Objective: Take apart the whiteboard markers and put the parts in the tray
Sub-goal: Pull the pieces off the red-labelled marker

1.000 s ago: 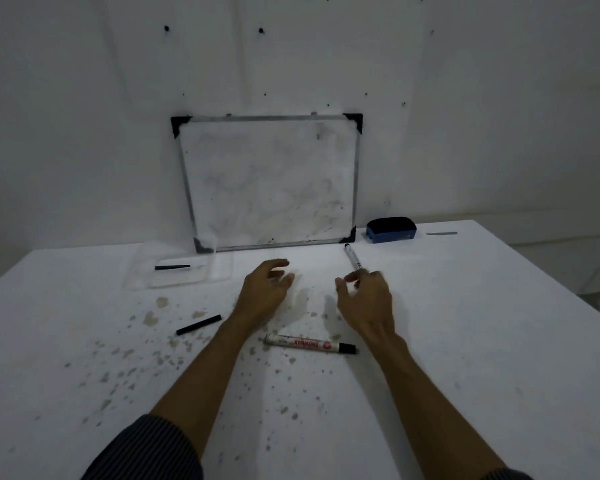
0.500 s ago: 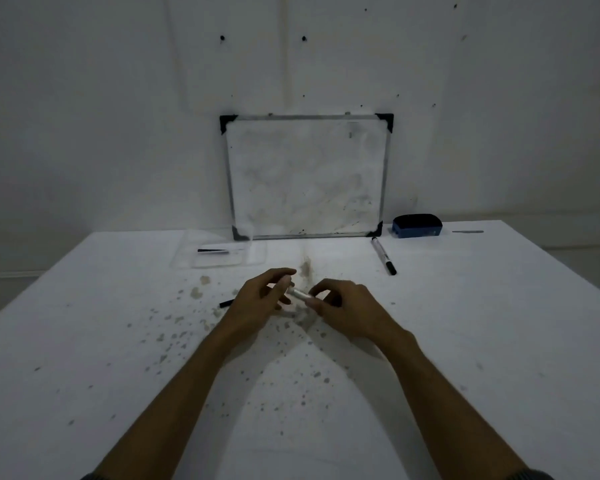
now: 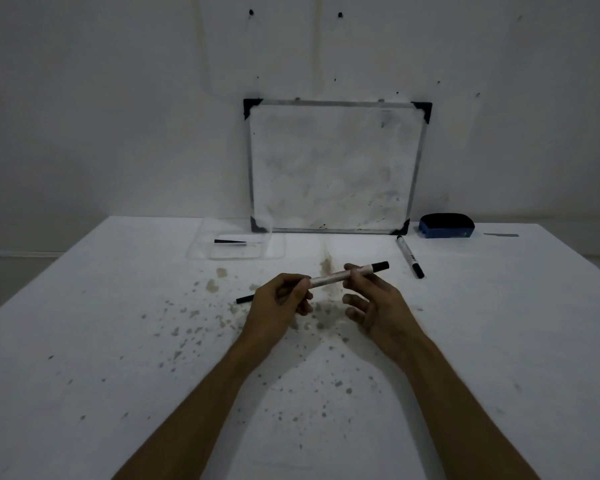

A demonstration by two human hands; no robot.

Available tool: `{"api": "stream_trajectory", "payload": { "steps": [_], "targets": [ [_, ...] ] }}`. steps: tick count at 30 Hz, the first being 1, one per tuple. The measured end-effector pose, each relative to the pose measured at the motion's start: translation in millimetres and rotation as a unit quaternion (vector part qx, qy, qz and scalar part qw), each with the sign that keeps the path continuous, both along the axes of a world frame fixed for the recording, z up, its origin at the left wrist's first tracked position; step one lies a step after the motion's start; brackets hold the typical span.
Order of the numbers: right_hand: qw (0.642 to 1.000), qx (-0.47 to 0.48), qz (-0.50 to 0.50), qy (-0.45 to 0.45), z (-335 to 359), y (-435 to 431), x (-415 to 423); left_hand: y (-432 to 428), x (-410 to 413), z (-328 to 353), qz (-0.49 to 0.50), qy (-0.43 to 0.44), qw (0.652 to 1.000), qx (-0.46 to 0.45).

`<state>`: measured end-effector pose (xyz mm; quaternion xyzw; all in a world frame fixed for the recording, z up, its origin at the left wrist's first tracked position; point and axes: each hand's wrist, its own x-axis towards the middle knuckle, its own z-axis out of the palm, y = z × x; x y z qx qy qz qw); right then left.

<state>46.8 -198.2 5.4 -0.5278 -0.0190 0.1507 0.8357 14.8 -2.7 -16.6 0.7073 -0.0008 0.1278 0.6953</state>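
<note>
Both hands hold one white whiteboard marker (image 3: 329,278) with a black cap above the table's middle. My left hand (image 3: 279,306) grips its left end. My right hand (image 3: 373,301) pinches the barrel near the black capped end, its lower fingers spread. A second marker (image 3: 409,256) lies on the table to the right, in front of the whiteboard. A black part (image 3: 245,299) lies on the table, partly hidden behind my left hand. The clear tray (image 3: 238,249) at the back left holds one black part (image 3: 230,241).
A framed whiteboard (image 3: 333,168) leans on the wall at the back. A blue eraser (image 3: 445,225) sits right of it, with a thin grey strip (image 3: 501,234) further right. Dark stains spot the white table (image 3: 118,341).
My hands picked the marker up from the table and now hold it raised between them. The camera view has shifted left, so the board appears further right.
</note>
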Motion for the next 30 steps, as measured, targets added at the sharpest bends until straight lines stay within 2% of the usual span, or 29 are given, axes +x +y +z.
{"api": "stream_trajectory", "payload": {
  "steps": [3, 6, 9, 14, 19, 21, 23, 26, 28, 30],
  "targets": [
    [0.999, -0.003, -0.035, -0.019, -6, 12, -2, -7, -5, -2, -0.021, -0.008, 0.999, 0.034],
    [0.989, -0.108, -0.076, -0.061, -8, 20, -7, -11, -10, -3, -0.044, 0.0, 0.996, 0.076],
    [0.978, -0.174, -0.095, -0.068, -11, 27, -11, -14, -11, -5, -0.015, -0.044, 0.982, 0.184],
    [0.979, -0.164, -0.117, -0.039, -9, 32, -14, -26, -9, -8, 0.028, -0.112, 0.924, 0.364],
    [0.978, -0.148, -0.142, -0.03, -10, 35, -15, -35, 0, -10, 0.049, -0.13, 0.895, 0.424],
    [0.976, -0.156, -0.138, -0.056, -12, 38, -15, -32, 2, -11, 0.064, -0.121, 0.899, 0.416],
    [0.973, -0.168, -0.129, -0.093, -12, 40, -14, -34, 1, -10, 0.061, -0.083, 0.925, 0.365],
    [0.963, -0.178, -0.133, -0.151, -11, 41, -12, -43, 1, 3, 0.011, 0.053, 0.984, 0.173],
    [0.955, -0.183, -0.143, -0.187, -11, 42, -12, -42, 4, 13, -0.039, 0.14, 0.988, 0.057],
    [0.949, -0.185, -0.14, -0.212, -12, 43, -12, -33, 8, 18, -0.086, 0.18, 0.98, -0.012]
  ]
}}
